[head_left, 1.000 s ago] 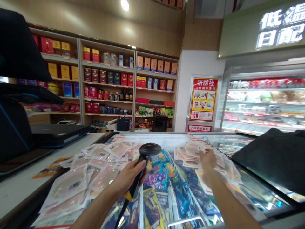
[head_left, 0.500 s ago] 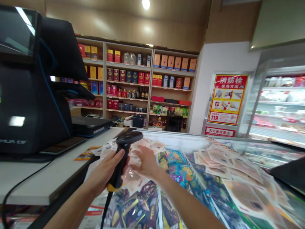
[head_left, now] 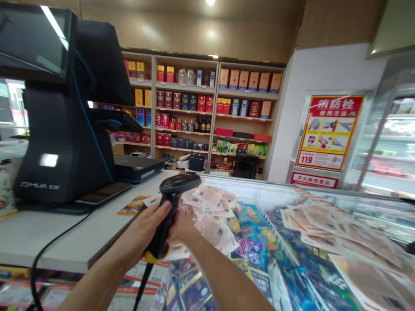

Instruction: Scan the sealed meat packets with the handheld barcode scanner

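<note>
In the head view my left hand (head_left: 147, 229) is wrapped round the handle of a black and yellow barcode scanner (head_left: 167, 216), held upright with its head on top and its cord hanging down. Just to the right, my right hand (head_left: 183, 226) is curled close behind the scanner. The scanner hides part of its fingers, so I cannot make out what they hold. Beyond and beside this hand lie several flat clear packets (head_left: 215, 226) with pale contents and small printed labels, piled on the glass top of a freezer (head_left: 249, 185).
A black checkout terminal (head_left: 61, 142) stands on the white counter (head_left: 58, 242) at left, with a phone (head_left: 103, 193) and an orange packet (head_left: 134, 204) nearby. More flat packets (head_left: 343, 233) lie on the right. Coloured bags (head_left: 253, 250) fill the freezer; shelves of boxes (head_left: 184, 101) stand behind.
My right hand has drawn left, from over the packets to close behind the scanner, and its fingers have curled. The view has turned slightly left. My left hand still grips the scanner.
</note>
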The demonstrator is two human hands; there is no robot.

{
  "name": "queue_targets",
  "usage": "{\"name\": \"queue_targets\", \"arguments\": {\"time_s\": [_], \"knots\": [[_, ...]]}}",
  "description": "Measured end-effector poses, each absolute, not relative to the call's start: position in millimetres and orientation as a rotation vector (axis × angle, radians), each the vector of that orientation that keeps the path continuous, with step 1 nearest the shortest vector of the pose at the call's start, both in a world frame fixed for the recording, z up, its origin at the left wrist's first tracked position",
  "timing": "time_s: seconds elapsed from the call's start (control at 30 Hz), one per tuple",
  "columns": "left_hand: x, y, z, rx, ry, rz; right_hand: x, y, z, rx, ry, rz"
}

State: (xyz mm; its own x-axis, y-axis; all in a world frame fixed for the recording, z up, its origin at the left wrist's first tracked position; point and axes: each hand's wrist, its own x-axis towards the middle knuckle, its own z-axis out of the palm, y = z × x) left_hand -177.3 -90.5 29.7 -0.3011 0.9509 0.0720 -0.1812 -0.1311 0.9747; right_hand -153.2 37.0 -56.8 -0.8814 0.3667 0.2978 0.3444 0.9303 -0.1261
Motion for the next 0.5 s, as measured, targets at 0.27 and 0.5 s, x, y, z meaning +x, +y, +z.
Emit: {"name": "queue_targets", "arguments": {"time_s": [0.27,0.5], "knots": [[-157,-77,28,1.049,1.235,1.544,-90,76,-50,-0.64,-2.841,0.084],[-136,-52,19,1.108,1.165,1.468,-4,96,-30,-0.999,-2.279,0.224]]}}
